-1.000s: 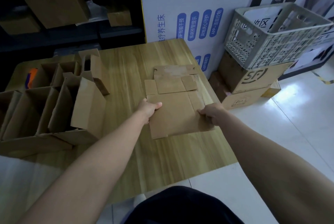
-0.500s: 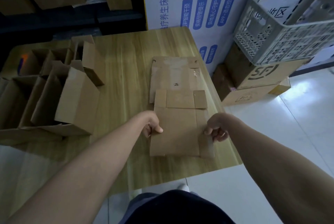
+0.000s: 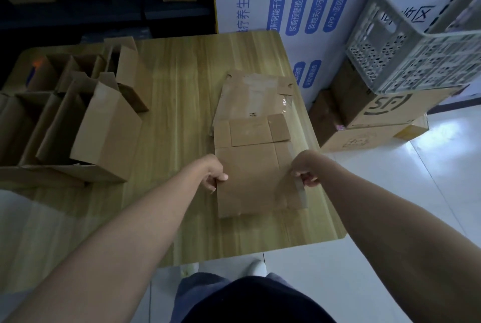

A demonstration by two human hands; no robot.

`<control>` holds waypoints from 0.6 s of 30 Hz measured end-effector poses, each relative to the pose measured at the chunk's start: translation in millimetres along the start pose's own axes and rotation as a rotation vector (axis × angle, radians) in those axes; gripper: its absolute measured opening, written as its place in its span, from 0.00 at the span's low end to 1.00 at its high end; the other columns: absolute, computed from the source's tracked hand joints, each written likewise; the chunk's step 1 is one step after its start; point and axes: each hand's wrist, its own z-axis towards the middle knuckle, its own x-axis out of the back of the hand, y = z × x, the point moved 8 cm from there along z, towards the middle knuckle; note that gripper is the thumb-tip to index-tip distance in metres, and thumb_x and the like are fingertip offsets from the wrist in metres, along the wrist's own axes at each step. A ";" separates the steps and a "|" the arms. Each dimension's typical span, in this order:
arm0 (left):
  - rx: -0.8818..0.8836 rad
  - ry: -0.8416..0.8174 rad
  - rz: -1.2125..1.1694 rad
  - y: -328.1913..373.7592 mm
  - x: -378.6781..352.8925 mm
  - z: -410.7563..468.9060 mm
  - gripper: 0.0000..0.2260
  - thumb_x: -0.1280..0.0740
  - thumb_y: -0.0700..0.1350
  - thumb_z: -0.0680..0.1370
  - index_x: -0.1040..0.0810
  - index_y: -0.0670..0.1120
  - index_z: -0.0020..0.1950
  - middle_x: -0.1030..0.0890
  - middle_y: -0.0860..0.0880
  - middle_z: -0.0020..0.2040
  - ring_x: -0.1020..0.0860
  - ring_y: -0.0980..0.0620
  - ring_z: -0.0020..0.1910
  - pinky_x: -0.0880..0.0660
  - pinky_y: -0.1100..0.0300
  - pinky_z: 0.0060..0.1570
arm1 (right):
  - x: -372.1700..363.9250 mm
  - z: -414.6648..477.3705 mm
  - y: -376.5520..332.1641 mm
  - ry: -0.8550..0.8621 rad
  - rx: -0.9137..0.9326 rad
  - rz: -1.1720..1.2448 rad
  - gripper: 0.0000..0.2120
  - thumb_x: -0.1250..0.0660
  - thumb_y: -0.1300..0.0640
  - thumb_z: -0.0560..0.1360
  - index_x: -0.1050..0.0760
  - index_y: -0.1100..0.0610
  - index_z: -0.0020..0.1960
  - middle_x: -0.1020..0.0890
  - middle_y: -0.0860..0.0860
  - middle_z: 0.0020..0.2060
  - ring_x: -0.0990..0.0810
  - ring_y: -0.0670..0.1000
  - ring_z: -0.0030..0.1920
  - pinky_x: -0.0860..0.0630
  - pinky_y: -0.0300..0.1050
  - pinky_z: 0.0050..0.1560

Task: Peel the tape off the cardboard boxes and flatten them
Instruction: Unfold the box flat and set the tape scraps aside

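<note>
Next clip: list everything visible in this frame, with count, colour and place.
held flattened box: one, brown, table's near right, gripped at both sides
second flattened box: one, brown, beyond it, partly underneath
open boxes: several, brown, table's left side
table: one, light wood, centre
stacked cartons: at least two, brown, floor right of table
crate: one, pale grey, atop those cartons
printed panel: one, white with blue labels, behind table
left hand: one, grips the box's left edge
right hand: one, grips the box's right edge
</note>
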 end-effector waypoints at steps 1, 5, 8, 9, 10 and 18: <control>0.034 -0.065 0.051 -5.0 -1.4 -4.4 0.06 0.35 0.37 0.78 0.29 0.35 0.48 0.22 0.40 0.43 0.22 0.40 0.56 0.23 0.50 0.55 | -10.2 -4.8 7.4 -0.138 -0.039 -0.063 0.07 0.37 0.60 0.77 0.27 0.64 0.45 0.21 0.57 0.36 0.22 0.53 0.34 0.24 0.45 0.34; 0.156 -0.255 0.201 -26.0 -11.9 -17.3 0.06 0.34 0.37 0.77 0.28 0.34 0.46 0.22 0.40 0.47 0.23 0.40 0.59 0.24 0.51 0.59 | -48.1 -25.7 34.4 -0.545 -0.099 -0.152 0.16 0.32 0.52 0.76 0.24 0.65 0.53 0.15 0.57 0.43 0.17 0.54 0.45 0.20 0.49 0.42; 0.230 -0.307 0.225 -43.5 -21.2 -18.2 0.09 0.35 0.35 0.78 0.28 0.31 0.54 0.24 0.36 0.58 0.26 0.39 0.63 0.28 0.52 0.63 | -66.1 -31.5 42.6 -0.614 -0.106 -0.121 0.21 0.34 0.48 0.77 0.25 0.67 0.55 0.16 0.59 0.45 0.17 0.56 0.47 0.20 0.51 0.44; 0.244 -0.312 0.242 -49.3 -23.4 -18.8 0.12 0.36 0.35 0.78 0.29 0.30 0.58 0.26 0.36 0.62 0.27 0.39 0.64 0.28 0.52 0.63 | -71.5 -32.8 44.2 -0.631 -0.109 -0.113 0.21 0.35 0.49 0.77 0.25 0.68 0.55 0.16 0.60 0.45 0.17 0.57 0.47 0.19 0.51 0.44; 0.253 -0.315 0.251 -54.1 -24.8 -19.6 0.14 0.36 0.35 0.78 0.30 0.29 0.61 0.28 0.35 0.64 0.27 0.39 0.64 0.28 0.52 0.63 | -75.9 -34.3 45.7 -0.641 -0.110 -0.114 0.20 0.35 0.49 0.78 0.25 0.68 0.54 0.16 0.60 0.45 0.17 0.57 0.48 0.19 0.51 0.44; 0.062 -0.111 0.050 -30.5 -13.5 -17.8 0.07 0.33 0.36 0.77 0.28 0.33 0.47 0.23 0.41 0.43 0.22 0.39 0.58 0.20 0.59 0.33 | -43.7 -14.6 25.0 -0.203 0.010 -0.016 0.18 0.40 0.50 0.80 0.27 0.66 0.48 0.18 0.57 0.37 0.18 0.53 0.36 0.20 0.44 0.38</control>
